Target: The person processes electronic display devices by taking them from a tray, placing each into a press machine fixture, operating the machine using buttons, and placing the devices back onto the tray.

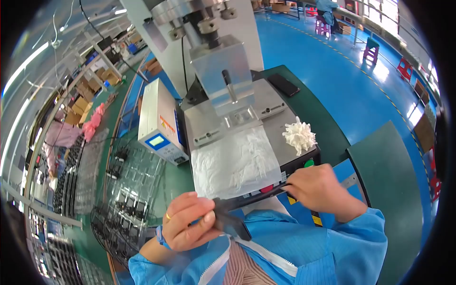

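We hold a flat dark plastic part (231,219) close to our chest, just off the near edge of the green bench (327,128). Our left hand (189,223) has its fingers (207,219) closed around the part's near end, thumb pressed on its upper face. Our right hand (319,187) is curled shut on a thin dark strip (259,198) that runs from the part toward that hand; we cannot tell whether the strip is joined to the part or only touching it.

Just beyond the hands, at the near edge of the bench, stands a press machine (223,71) with a grey metal base plate. A sheet of clear crinkled film (237,161) lies over the front of that plate. A white crumpled cloth (299,135) rests on the plate's right side, near a green button (309,163) on the machine's front. To the left of the press sits a white control box (159,124) with a small lit screen. Farther left, along the bench's left edge, lie clear plastic trays (128,185) holding small dark parts. A dark phone (283,85) lies near the far edge.
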Motion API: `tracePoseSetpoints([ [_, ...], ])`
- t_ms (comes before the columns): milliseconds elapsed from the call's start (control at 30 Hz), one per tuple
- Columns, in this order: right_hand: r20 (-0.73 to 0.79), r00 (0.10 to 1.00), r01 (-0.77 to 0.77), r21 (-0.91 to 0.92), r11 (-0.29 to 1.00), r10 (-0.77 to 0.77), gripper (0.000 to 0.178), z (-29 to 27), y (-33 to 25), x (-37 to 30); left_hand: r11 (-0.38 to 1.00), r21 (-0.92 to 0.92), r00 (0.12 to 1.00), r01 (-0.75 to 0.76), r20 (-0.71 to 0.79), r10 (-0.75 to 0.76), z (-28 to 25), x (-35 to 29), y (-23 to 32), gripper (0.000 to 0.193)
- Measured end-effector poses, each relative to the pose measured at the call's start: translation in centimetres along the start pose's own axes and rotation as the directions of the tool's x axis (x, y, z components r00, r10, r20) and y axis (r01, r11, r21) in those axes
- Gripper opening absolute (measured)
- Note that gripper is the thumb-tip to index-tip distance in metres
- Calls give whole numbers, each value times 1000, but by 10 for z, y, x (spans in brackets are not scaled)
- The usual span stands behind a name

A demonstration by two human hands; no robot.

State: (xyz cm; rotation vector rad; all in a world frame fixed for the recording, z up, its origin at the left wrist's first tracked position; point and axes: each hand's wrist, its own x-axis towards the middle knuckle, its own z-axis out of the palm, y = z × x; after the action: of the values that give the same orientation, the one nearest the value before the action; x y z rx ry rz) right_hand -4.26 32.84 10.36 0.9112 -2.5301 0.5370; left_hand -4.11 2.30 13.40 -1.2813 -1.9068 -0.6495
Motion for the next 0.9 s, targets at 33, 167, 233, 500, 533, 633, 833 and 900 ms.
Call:
tracePoseSetpoints([
  [33,15,1000,6,8,1000,-7,19,-2,0,4,1000,2,1000,18,-1,-18,-2,-1,1,34],
  [167,-393,911,159,63,985,-122,20,-3,-2,33,994,-43,990,-105,-102,100,-11,-5,3,32],
  [233,-423,892,200,60,978,-157,18,26,10,48,997,-15,995,-77,-69,76,-11,-3,1,32],
  [500,-306,947,104,17,994,-94,22,88,43,87,976,176,983,128,104,-148,-3,-5,-18,36],
  [533,-310,946,102,17,995,-92,22,95,49,94,972,180,979,149,109,-171,0,-1,-23,40],
  [633,-249,967,-48,0,999,47,23,117,65,113,956,203,964,213,118,-240,16,9,-42,46],
  [833,-415,908,-15,124,992,66,25,126,60,95,924,204,933,324,93,-348,83,8,-134,49],
  [900,-416,905,-23,156,987,87,25,126,57,80,915,201,920,351,111,-377,104,5,-157,48],
])
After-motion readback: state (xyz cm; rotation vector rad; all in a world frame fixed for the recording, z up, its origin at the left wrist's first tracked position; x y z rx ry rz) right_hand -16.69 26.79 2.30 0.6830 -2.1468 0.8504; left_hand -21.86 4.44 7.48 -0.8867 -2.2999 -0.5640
